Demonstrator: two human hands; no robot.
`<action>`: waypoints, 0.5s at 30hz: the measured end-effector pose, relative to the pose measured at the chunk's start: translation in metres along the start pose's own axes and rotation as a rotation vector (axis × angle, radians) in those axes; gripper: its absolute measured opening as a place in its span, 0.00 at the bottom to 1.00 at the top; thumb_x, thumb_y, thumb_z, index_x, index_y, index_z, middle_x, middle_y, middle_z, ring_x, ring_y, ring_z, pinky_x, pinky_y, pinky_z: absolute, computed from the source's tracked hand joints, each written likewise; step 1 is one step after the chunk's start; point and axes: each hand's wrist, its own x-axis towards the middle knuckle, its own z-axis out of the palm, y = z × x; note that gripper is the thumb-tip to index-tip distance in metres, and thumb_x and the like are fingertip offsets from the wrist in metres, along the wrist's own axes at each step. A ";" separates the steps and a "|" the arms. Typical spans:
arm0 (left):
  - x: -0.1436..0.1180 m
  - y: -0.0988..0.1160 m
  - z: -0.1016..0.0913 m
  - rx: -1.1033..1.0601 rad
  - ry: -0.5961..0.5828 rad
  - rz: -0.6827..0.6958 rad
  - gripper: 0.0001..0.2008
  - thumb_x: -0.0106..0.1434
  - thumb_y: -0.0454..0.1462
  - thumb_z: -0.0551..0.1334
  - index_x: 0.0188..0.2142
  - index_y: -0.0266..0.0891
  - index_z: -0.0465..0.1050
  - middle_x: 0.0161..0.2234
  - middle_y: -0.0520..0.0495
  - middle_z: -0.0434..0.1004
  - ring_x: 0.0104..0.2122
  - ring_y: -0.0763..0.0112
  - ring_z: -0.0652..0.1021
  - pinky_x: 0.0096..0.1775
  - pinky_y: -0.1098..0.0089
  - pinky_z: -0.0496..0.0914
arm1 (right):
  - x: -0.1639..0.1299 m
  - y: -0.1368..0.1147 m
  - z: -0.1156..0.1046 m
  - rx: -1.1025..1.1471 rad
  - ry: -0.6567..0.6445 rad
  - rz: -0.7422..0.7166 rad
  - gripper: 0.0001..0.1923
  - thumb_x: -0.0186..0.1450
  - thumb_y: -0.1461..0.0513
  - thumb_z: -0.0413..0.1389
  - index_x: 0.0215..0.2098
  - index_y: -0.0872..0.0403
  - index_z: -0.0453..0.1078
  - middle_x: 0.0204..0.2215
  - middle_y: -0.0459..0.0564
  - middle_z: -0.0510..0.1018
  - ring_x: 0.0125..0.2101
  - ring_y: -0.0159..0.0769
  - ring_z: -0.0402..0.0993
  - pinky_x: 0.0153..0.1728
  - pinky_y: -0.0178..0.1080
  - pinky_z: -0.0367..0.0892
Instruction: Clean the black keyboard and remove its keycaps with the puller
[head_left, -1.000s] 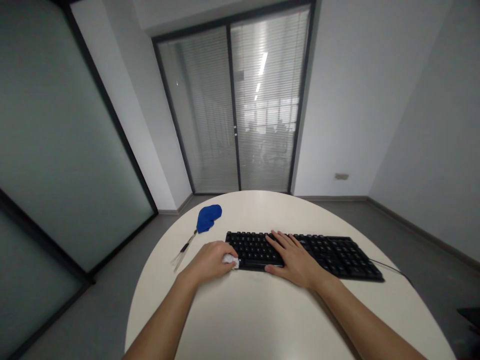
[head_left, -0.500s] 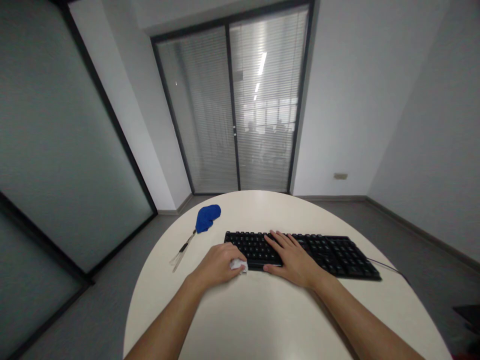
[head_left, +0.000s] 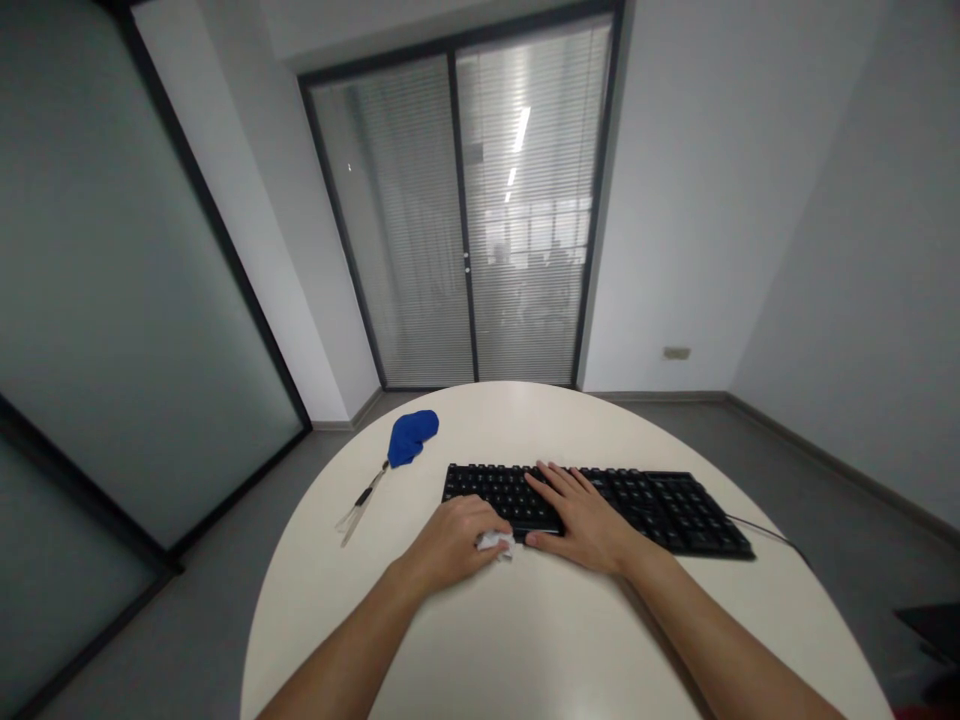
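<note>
A black keyboard [head_left: 660,502] lies across the round white table [head_left: 525,640]. My left hand [head_left: 454,540] is closed on a small crumpled white tissue [head_left: 496,543], pressed against the keyboard's front edge. My right hand [head_left: 585,515] lies flat on the keys just right of it, fingers spread, palm down, holding the keyboard still.
A blue cloth [head_left: 411,437] lies at the table's far left, with a small brush with a black handle [head_left: 358,505] just in front of it. The keyboard's cable [head_left: 772,533] runs off the right edge. Glass partitions and a blinded door stand behind.
My left hand has slid the tissue to the right along the keyboard's front edge, from its left corner toward my right hand. My right hand has stayed on the keys.
</note>
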 end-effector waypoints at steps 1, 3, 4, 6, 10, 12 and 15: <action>0.000 0.001 0.000 -0.012 0.002 0.017 0.08 0.66 0.40 0.62 0.42 0.43 0.78 0.39 0.48 0.81 0.41 0.65 0.77 0.45 0.65 0.68 | 0.000 0.000 0.000 0.003 0.001 0.000 0.47 0.61 0.35 0.49 0.69 0.52 0.51 0.69 0.58 0.50 0.68 0.53 0.45 0.66 0.57 0.42; 0.001 0.002 -0.002 -0.027 0.030 0.040 0.09 0.67 0.40 0.61 0.43 0.42 0.77 0.40 0.47 0.81 0.41 0.65 0.77 0.46 0.65 0.68 | 0.000 0.000 -0.001 0.005 -0.001 -0.002 0.47 0.61 0.35 0.50 0.69 0.52 0.52 0.69 0.58 0.49 0.68 0.53 0.45 0.66 0.57 0.42; 0.001 0.002 -0.002 -0.027 0.057 0.036 0.09 0.68 0.40 0.60 0.43 0.42 0.77 0.41 0.47 0.81 0.42 0.65 0.76 0.47 0.65 0.68 | -0.001 0.000 -0.001 0.006 -0.002 -0.002 0.47 0.61 0.35 0.50 0.69 0.52 0.52 0.69 0.58 0.49 0.68 0.53 0.45 0.65 0.57 0.43; 0.002 0.000 -0.003 -0.012 0.120 -0.006 0.09 0.69 0.39 0.59 0.44 0.42 0.77 0.43 0.47 0.80 0.44 0.65 0.76 0.48 0.65 0.68 | -0.001 0.000 -0.001 0.006 -0.001 -0.003 0.47 0.61 0.35 0.50 0.69 0.51 0.51 0.69 0.58 0.50 0.68 0.53 0.45 0.65 0.57 0.42; 0.002 -0.006 -0.001 0.023 0.093 -0.037 0.09 0.69 0.39 0.59 0.44 0.42 0.77 0.43 0.47 0.80 0.44 0.64 0.75 0.48 0.64 0.68 | -0.001 0.001 0.000 0.004 0.001 0.002 0.47 0.61 0.35 0.50 0.69 0.52 0.52 0.69 0.58 0.50 0.68 0.54 0.44 0.66 0.58 0.41; 0.002 -0.007 0.000 0.027 0.054 -0.033 0.09 0.68 0.39 0.60 0.44 0.42 0.77 0.42 0.48 0.80 0.43 0.64 0.76 0.47 0.64 0.68 | -0.001 0.001 0.000 0.002 0.001 0.002 0.48 0.60 0.35 0.51 0.69 0.52 0.51 0.69 0.59 0.49 0.68 0.54 0.44 0.66 0.58 0.40; 0.002 -0.007 -0.001 0.023 0.043 -0.044 0.08 0.68 0.39 0.61 0.43 0.42 0.77 0.41 0.48 0.81 0.42 0.65 0.76 0.46 0.65 0.68 | -0.001 0.000 -0.001 0.004 -0.009 -0.001 0.51 0.58 0.35 0.52 0.70 0.52 0.50 0.69 0.60 0.49 0.68 0.55 0.44 0.65 0.58 0.40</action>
